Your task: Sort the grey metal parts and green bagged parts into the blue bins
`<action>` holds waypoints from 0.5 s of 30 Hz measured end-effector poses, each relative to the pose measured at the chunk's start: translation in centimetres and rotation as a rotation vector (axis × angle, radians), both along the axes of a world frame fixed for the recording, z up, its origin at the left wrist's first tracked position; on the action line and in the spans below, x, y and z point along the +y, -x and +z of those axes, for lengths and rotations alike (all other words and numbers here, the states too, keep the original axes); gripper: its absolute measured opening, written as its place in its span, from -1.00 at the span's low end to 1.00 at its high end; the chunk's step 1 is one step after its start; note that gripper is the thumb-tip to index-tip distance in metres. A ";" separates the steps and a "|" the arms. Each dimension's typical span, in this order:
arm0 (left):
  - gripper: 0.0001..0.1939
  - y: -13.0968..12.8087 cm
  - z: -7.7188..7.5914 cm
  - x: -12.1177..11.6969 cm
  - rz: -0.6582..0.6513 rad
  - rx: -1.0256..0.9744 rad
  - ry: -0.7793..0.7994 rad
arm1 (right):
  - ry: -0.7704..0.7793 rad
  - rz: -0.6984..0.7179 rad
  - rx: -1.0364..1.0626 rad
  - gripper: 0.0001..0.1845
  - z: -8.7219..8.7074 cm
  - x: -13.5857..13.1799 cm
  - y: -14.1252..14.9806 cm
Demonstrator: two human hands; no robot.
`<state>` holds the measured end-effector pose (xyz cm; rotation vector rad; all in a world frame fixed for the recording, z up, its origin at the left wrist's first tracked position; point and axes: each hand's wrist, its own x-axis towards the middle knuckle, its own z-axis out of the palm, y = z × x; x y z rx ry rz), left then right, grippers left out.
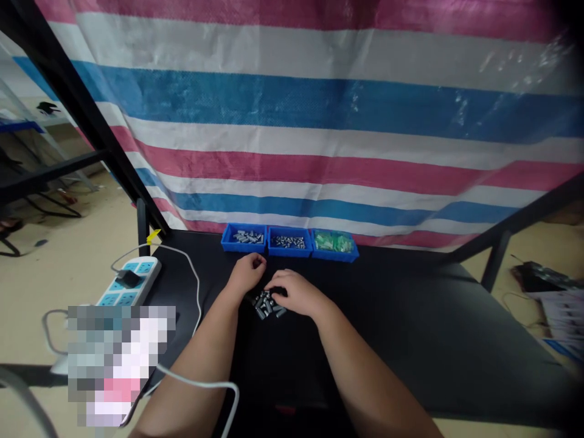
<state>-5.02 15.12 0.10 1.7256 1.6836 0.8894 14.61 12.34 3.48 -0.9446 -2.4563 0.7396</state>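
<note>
Several small metal cylinders and screws lie in a loose pile on the black table. My right hand is over the pile from the right, its fingertips at the upper edge of the metal parts, with a dark gap between thumb and forefinger. To the upper left of the pile, my left hand has its fingers curled in. Whatever the left fingertips hold, if anything, is too small to make out. The left hand is just below the blue bins.
Three blue bins stand along the back: one with metal cylinders, one with screws, one with green-and-white packets. A power strip, a cable and a blurred-out device are at the left. A striped sheet hangs behind.
</note>
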 end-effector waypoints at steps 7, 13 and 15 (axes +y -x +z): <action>-0.84 0.6 1.1 -0.4 -0.095 -0.019 0.041 | -0.042 -0.110 -0.099 -0.84 -1.2 0.3 1.3; -0.77 -0.4 2.9 -2.1 -0.563 -0.030 0.005 | -0.066 -0.321 0.101 -0.86 -1.2 1.6 -1.9; -0.73 -1.0 3.1 -2.5 -0.663 0.035 -0.010 | -0.110 -0.416 0.224 -0.87 -1.3 2.2 -3.0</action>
